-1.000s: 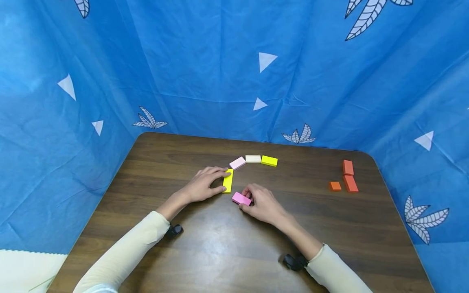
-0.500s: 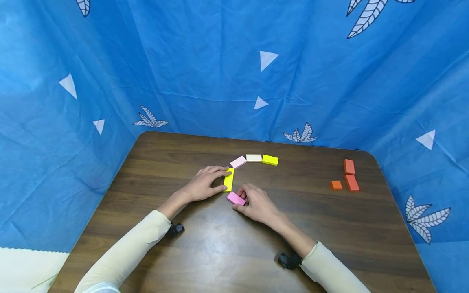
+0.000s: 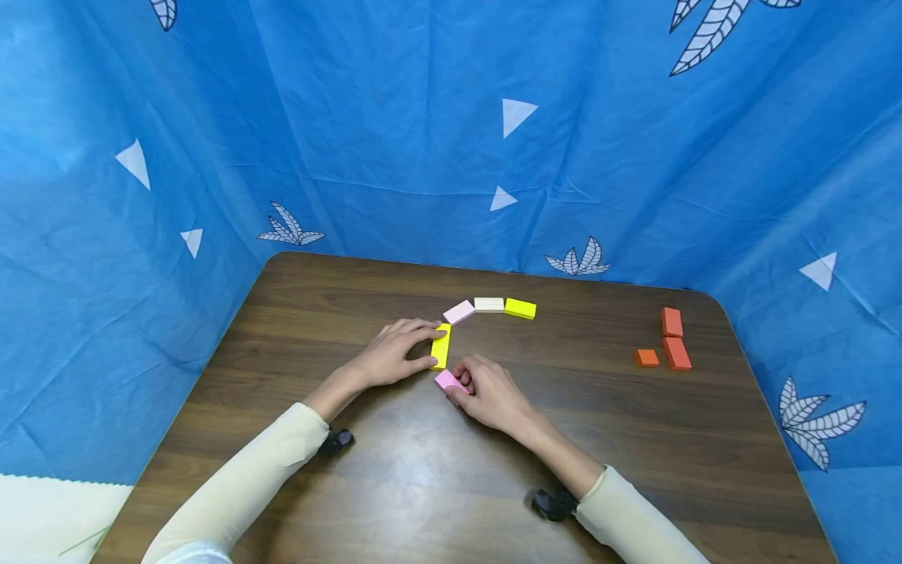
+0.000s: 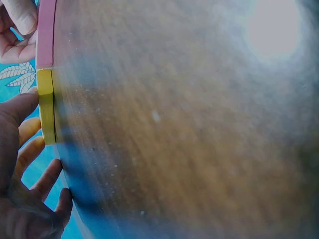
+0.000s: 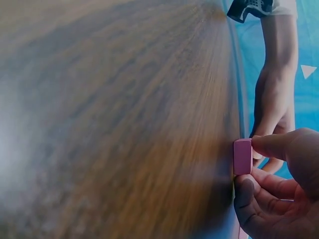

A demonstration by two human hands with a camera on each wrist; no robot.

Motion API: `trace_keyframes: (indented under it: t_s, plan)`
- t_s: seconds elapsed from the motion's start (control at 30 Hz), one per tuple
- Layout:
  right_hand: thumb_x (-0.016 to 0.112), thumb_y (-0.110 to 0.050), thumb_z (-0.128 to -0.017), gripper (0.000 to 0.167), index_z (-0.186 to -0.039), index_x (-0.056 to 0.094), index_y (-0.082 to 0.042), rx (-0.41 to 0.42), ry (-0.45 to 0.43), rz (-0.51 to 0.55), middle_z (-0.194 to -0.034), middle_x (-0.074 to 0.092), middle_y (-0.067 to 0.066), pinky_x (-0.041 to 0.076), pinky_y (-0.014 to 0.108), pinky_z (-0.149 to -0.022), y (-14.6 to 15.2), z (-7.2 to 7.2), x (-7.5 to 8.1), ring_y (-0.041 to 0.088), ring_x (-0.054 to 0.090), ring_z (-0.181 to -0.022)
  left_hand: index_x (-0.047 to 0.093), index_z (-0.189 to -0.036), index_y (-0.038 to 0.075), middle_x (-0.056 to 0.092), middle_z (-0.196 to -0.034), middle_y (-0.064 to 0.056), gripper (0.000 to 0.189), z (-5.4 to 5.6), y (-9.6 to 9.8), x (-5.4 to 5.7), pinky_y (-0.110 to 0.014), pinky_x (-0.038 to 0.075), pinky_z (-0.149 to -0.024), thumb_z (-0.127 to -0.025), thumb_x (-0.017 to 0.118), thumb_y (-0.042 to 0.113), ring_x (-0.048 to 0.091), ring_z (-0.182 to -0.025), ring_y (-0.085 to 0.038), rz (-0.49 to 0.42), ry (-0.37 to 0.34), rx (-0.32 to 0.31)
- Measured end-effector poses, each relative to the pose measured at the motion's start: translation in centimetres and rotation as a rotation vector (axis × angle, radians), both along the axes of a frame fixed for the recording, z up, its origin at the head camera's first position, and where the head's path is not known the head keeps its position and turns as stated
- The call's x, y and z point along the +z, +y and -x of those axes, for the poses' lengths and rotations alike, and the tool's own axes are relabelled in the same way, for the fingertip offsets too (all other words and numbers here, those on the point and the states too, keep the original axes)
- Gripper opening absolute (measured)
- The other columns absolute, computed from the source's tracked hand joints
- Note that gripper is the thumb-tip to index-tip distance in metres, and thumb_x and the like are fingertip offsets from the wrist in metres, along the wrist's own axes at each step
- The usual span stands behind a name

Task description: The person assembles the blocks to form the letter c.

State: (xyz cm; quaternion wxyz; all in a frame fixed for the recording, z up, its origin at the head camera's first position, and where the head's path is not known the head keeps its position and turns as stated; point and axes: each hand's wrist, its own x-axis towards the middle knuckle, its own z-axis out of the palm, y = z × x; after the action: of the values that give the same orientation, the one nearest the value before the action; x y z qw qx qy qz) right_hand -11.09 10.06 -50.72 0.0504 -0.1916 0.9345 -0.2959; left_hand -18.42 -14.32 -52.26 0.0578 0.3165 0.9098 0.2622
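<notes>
A yellow block (image 3: 440,347) lies flat at mid-table, its length running away from me. My left hand (image 3: 392,354) holds it, thumb at the near end and a fingertip toward the far end. My right hand (image 3: 496,397) pinches a pink block (image 3: 448,381) between thumb and fingers, and its right part is hidden by them. In the left wrist view, the pink block (image 4: 46,35) meets the end of the yellow block (image 4: 47,107). In the right wrist view, the thumb and a finger grip opposite sides of the pink block (image 5: 242,157).
Beyond the yellow block, a pale pink block (image 3: 460,312), a cream block (image 3: 489,305) and a yellow-green block (image 3: 521,309) curve to the right. Toward the right edge of the wooden table (image 3: 338,290) lie two red blocks (image 3: 676,353) and a small orange block (image 3: 647,358). Blue cloth (image 3: 395,141) surrounds the table.
My right hand has slid the pink block left and turned it slightly, up to the yellow block's near end. The left hand has stayed in place on the yellow block.
</notes>
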Motion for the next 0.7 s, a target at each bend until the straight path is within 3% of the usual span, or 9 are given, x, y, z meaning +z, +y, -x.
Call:
trace_keyframes:
  t_s: [0.7]
  plan:
    - [0.082,-0.029,-0.097,0.023,-0.108,0.072,-0.012,0.005,-0.014,0.034,-0.095,0.067,0.000,0.048,0.024,-0.071,-0.20,0.04,-0.06,0.008,0.055,-0.078,0.061,-0.154,0.022,0.054,-0.164,0.002,0.055,-0.14,0.20,0.14,-0.063,0.035,-0.124,-0.103,0.073,0.041,0.049,-0.151,-0.030,-0.013,-0.008,0.014]
